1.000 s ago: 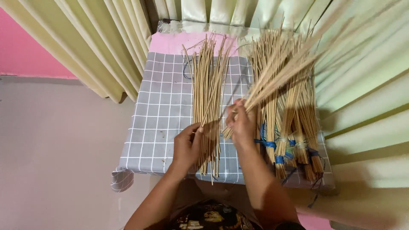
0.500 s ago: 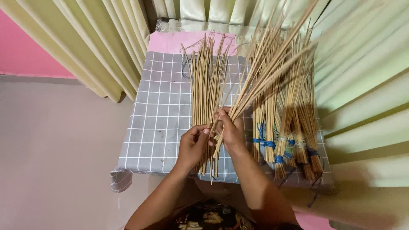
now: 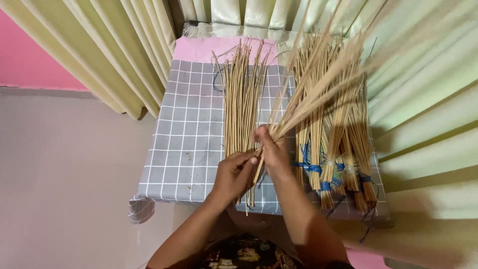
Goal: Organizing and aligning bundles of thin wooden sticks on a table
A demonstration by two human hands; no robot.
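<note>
My right hand grips the lower ends of a loose bunch of thin tan sticks that fan upward and to the right. Beside it, my left hand pinches a few sticks at the lower end of the loose pile of sticks lying lengthwise on the table. The two hands touch at the fingertips. To the right lie several bundles of sticks tied with blue and white string.
The small table carries a grey cloth with a white grid and a pink strip at its far end. Cream curtains hang on the left, behind and on the right. A pale floor lies to the left.
My right hand moved left with its bunch of sticks to meet my left hand over the loose pile. The held bunch swung more upright.
</note>
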